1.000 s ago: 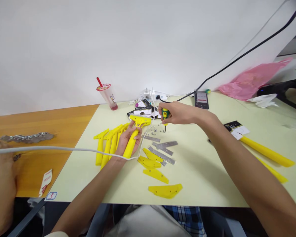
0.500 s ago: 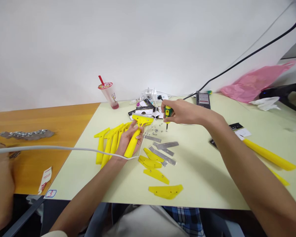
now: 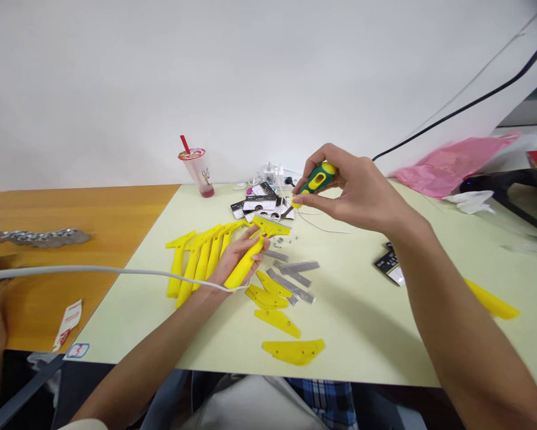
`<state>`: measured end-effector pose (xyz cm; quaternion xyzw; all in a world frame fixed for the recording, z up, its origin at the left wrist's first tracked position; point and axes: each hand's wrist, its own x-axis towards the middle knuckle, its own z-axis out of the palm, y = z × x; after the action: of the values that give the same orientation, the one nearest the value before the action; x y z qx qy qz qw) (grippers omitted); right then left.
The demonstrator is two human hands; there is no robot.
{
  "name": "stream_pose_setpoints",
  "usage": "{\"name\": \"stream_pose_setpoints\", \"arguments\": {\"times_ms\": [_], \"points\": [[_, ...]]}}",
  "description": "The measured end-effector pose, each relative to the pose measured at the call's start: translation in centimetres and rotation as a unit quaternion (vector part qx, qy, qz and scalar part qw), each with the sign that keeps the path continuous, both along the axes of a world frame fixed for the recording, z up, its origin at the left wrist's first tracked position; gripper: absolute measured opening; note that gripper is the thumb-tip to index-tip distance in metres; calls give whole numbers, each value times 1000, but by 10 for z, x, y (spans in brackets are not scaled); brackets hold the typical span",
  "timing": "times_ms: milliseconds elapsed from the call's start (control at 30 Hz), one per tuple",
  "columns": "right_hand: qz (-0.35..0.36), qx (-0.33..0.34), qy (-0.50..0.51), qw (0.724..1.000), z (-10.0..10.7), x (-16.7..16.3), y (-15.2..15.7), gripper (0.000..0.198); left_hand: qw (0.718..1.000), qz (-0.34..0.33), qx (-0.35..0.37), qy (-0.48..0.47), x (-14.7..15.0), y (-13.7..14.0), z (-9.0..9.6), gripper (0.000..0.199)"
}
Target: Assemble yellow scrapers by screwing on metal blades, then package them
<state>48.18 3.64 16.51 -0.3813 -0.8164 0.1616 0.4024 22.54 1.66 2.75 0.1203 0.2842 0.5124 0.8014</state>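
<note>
Hold-and-tilt grip, sorted layout

Head view. Left hand [image 3: 232, 258]: fingers closed round the thick round grip of a glossy yellow plastic T-shaped scraper handle [image 3: 245, 267], held above the pale green counter [image 3: 353, 334]. Its crosspiece faces up and away from the body, presumably to leave the flat top exposed and steady.

Right hand [image 3: 353, 188]: fingers pinched on a green-and-yellow screwdriver [image 3: 316, 180], thumb at the yellow collar. The dark shaft slants down toward the crosspiece; whether the tip touches it, or carries anything, cannot be told. The low pinch probably favours fine control over force.

Layout seems grouped by kind, each group in easy reach. Left: a leaning row of matching yellow plastic T-handles [image 3: 201, 263], close together. Just right of the left hand: tiny shiny metal fasteners [image 3: 279, 242], loosely scattered. Nearer: flat dull-grey metallic strips [image 3: 298, 267], some overlapping. Nearest the body: thin curved yellow plastic plates [image 3: 277, 322] with small holes. Behind: overlapping black-and-white printed cards [image 3: 260, 203], apparently pushed back out of the way.
</note>
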Motion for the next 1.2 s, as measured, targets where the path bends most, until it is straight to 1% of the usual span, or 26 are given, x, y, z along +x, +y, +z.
{"name": "stream_pose_setpoints", "arguments": {"times_ms": [100,300,400,633,767,967,1200], "points": [[13,-3,4,1000,-4,-6,1,43,1000,-14,0,2,1,-2,0,43],[23,9,-11,1000,-15,-16,5,39,999,-35,18,7,2,-5,2,40],[31,3,-12,999,-18,-18,6,41,998,-49,28,4,3,-6,1,39],[33,5,-17,999,-19,-18,8,45,998,-60,23,3,1,-5,-1,41],[28,7,-20,999,-18,-18,7,45,998,-50,26,-1,2,-6,1,41],[27,-1,-1,1000,-18,-19,5,45,998,-52,40,-4,3,-7,1,39],[23,-24,43,999,-20,-19,9,55,994,-94,52,-1,-3,-5,-4,40]]}}
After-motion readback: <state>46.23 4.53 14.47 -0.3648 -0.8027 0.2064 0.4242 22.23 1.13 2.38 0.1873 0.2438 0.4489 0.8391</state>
